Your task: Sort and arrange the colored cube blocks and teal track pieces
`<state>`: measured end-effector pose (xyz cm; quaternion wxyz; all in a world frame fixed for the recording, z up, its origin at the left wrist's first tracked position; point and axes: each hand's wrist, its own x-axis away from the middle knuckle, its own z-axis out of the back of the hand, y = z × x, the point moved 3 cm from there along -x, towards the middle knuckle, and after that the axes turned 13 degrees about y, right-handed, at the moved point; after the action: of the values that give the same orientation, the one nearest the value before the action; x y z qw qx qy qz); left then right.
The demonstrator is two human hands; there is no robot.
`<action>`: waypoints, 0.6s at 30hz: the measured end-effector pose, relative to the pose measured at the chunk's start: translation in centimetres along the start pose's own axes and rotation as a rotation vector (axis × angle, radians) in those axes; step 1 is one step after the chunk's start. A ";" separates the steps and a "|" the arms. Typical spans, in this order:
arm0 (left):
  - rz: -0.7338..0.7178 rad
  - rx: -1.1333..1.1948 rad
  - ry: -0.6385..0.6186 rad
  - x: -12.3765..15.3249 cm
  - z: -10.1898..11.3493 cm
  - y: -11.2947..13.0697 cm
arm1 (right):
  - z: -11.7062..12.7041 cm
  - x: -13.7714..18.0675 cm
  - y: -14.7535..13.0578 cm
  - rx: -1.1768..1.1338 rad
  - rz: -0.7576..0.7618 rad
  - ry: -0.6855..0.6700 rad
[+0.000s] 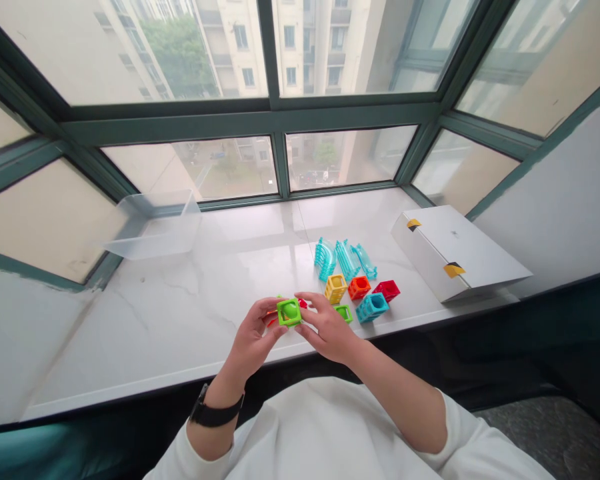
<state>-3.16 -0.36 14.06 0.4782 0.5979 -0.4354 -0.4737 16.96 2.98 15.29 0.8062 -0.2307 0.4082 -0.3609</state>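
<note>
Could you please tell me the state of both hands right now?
Left hand: holding a green block.
Right hand: holding the same block's right side.

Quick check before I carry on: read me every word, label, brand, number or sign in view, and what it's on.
No readable text anywhere.
White box: a small grey mark on its top, too small to read.
Yellow-and-black tabs at the box's edge: no legible wording.
Held green block: no lettering visible.

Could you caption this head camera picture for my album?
A left hand and right hand hold a green block at a white windowsill, near colourful blocks and a white box.
</note>
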 end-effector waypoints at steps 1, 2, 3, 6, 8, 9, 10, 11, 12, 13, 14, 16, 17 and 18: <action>-0.015 0.011 -0.002 0.0 -0.3 0.2 | 0.0 0.1 0.1 -0.013 -0.006 0.002; -0.030 0.024 -0.002 0.0 -0.6 0.4 | 0.0 0.3 0.1 -0.035 -0.018 0.005; -0.042 0.036 -0.001 -0.1 -0.8 0.6 | 0.0 0.4 0.2 -0.064 -0.036 0.008; -0.070 0.060 -0.001 -0.2 -1.5 1.2 | 0.1 0.6 0.3 -0.181 -0.102 0.015; -0.088 0.073 -0.012 -0.2 -1.9 1.4 | 0.3 0.5 0.2 -0.276 -0.141 0.016; -0.095 0.082 -0.021 -0.3 -2.1 1.5 | 0.4 0.5 0.1 -0.326 -0.155 0.017; -0.103 0.090 -0.028 -0.3 -2.3 1.5 | 0.6 0.5 0.0 -0.378 -0.167 0.022; -0.110 0.097 -0.035 -0.4 -2.5 1.6 | 0.7 0.4 -0.1 -0.429 -0.178 0.028; -0.116 0.101 -0.042 -0.5 -2.6 1.6 | 0.8 0.4 -0.2 -0.478 -0.190 0.037; -0.121 0.103 -0.046 -0.5 -2.7 1.6 | 0.8 0.4 -0.1 -0.523 -0.206 0.044; -0.126 0.102 -0.049 -0.6 -2.9 1.7 | 0.8 0.5 -0.1 -0.567 -0.228 0.051; -0.136 0.097 -0.053 -0.7 -3.1 1.7 | 0.6 0.6 0.1 -0.655 -0.288 0.063; -0.141 0.092 -0.054 -0.7 -3.2 1.7 | 0.6 0.7 0.2 -0.700 -0.324 0.067; -0.146 0.085 -0.054 -0.7 -3.2 1.7 | 0.5 0.8 0.3 -0.744 -0.363 0.071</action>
<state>-0.22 0.58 16.16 0.4047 0.6346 -0.4232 -0.5044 17.81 2.60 14.96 0.5764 -0.5619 0.4913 -0.3326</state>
